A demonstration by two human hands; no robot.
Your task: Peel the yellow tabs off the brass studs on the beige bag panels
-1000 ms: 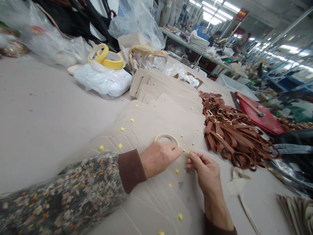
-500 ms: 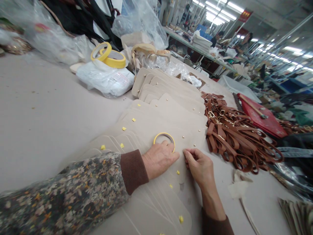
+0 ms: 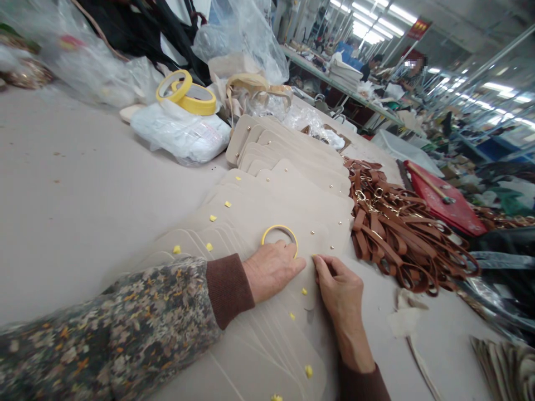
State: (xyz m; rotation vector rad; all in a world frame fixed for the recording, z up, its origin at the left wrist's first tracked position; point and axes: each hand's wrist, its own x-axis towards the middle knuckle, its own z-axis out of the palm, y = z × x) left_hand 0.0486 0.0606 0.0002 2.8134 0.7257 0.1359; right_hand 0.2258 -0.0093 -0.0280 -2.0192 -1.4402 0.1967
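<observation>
My left hand [image 3: 272,270] is closed around the near side of a thin roll of yellow tape [image 3: 278,227], just above the beige panels [image 3: 267,203]. Its fingertips are partly hidden by the hand's back. To its right, my right hand [image 3: 341,287] pinches a tiny bit of yellow tape [image 3: 314,255] between thumb and forefinger, at the panel surface. The panels lie overlapped in a fanned row, with rounded corners. Small yellow tape pieces [image 3: 228,204] sit on several of them, and small metal studs [image 3: 312,233] show on the farther ones.
Brown straps [image 3: 387,223] with gold clasps are heaped to the right, near a red board [image 3: 445,200]. Two yellow tape rolls [image 3: 198,101] rest on a white plastic-wrapped packet [image 3: 179,133] at the back. Folded fabric [image 3: 507,365] lies at the lower right.
A bit of yellow tape now shows at my right fingertips. Both hands stay in nearly the same place, and the view has shifted very slightly.
</observation>
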